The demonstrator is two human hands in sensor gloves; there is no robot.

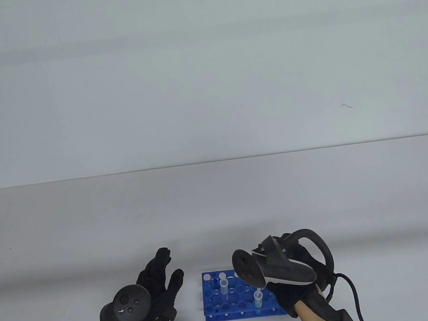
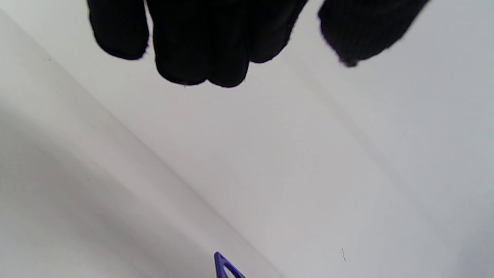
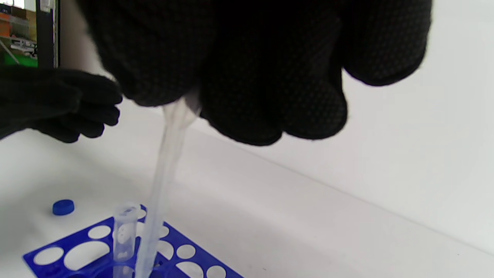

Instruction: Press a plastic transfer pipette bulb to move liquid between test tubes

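A blue tube rack (image 1: 216, 302) sits at the table's near edge with two clear open test tubes, one at the back left (image 1: 224, 286) and one at the front right (image 1: 258, 299). My right hand (image 1: 290, 272) hovers over the rack's right side and grips the bulb of a clear plastic pipette (image 3: 166, 162). The pipette stem hangs down, its lower end leaving the right wrist view beside a test tube (image 3: 124, 231). My left hand (image 1: 157, 288) rests left of the rack, fingers spread and holding nothing; its fingers (image 2: 200, 42) show in the left wrist view.
A blue tube cap (image 3: 63, 207) lies on the table (image 1: 220, 214) beyond the rack (image 3: 88, 253). A corner of the rack (image 2: 224, 266) shows in the left wrist view. A cable (image 1: 351, 295) trails from my right wrist.
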